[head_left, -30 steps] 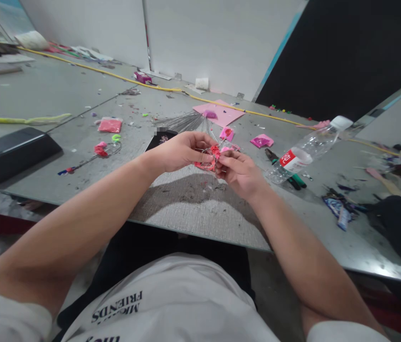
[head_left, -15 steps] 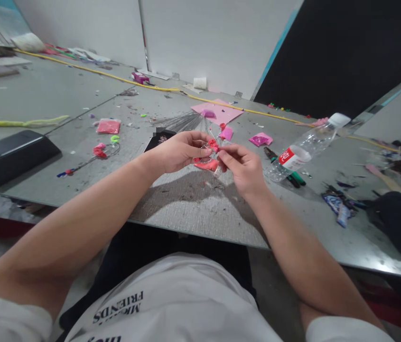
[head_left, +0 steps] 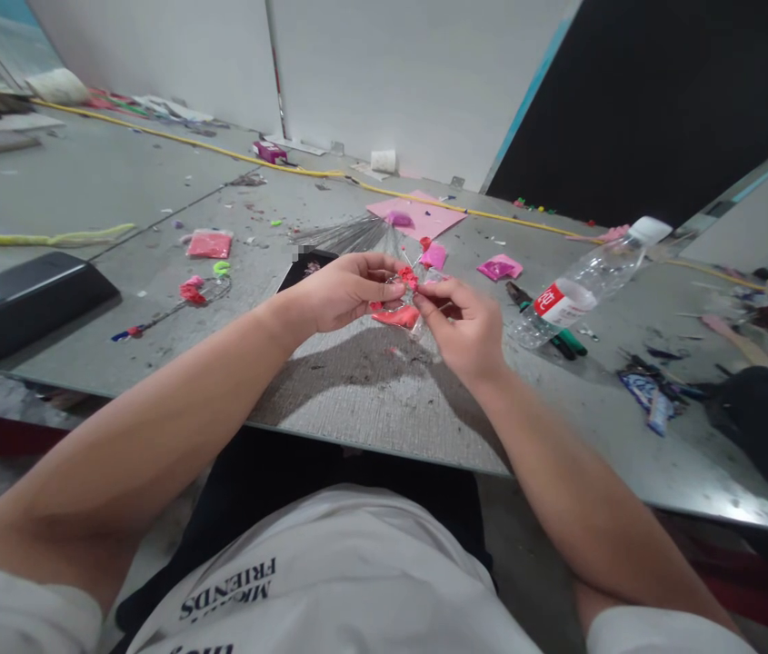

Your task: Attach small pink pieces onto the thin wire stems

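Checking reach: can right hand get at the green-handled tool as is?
Probably, if awkwardly: the bottle hides the middle of the green-handled tool, but handle ends show; the right hand is busy at the red piece.

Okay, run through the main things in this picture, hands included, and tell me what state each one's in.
Red piece: between the fingertips of both hands
Left hand: pinched on it
Right hand: fingertips at it, pinch unclear
Bottle: capped
Grey wires: fanned out
Pink sheet: lying flat
Green-handled tool: partly hidden, open or shut unclear
Yellow cord: uncoiled
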The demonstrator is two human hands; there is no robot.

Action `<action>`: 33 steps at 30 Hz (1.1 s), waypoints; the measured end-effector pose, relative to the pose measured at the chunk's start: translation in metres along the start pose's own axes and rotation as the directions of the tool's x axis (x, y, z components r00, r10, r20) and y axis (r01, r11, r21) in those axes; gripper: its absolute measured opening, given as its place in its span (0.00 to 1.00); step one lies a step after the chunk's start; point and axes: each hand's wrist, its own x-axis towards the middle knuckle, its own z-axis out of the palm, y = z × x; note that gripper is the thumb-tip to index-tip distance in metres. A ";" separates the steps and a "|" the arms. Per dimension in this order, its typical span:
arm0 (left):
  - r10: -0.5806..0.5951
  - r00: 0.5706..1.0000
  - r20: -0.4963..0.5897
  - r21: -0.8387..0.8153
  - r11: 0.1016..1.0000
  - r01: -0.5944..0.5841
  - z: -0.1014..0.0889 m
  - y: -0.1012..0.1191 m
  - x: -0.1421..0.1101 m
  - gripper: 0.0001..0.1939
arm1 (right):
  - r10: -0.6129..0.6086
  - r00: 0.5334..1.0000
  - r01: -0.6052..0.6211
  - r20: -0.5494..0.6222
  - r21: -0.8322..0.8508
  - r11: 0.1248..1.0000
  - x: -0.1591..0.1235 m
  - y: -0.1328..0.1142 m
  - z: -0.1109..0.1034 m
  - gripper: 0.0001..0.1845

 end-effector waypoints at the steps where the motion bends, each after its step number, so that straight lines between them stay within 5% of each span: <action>1: -0.007 1.000 0.008 0.006 1.000 0.007 0.000 0.000 0.000 0.14 | -0.038 0.999 0.038 -0.006 -0.036 0.999 0.000 0.000 0.000 0.05; 22: -0.032 0.997 0.066 0.001 0.999 0.032 0.000 -0.002 -0.001 0.12 | -0.108 0.994 0.110 0.023 -0.119 0.987 0.001 0.003 -0.003 0.05; 33: 0.033 0.999 0.017 0.067 0.997 -0.034 -0.001 -0.001 0.001 0.13 | 0.213 0.975 -0.220 0.055 0.171 0.960 0.002 0.004 0.000 0.07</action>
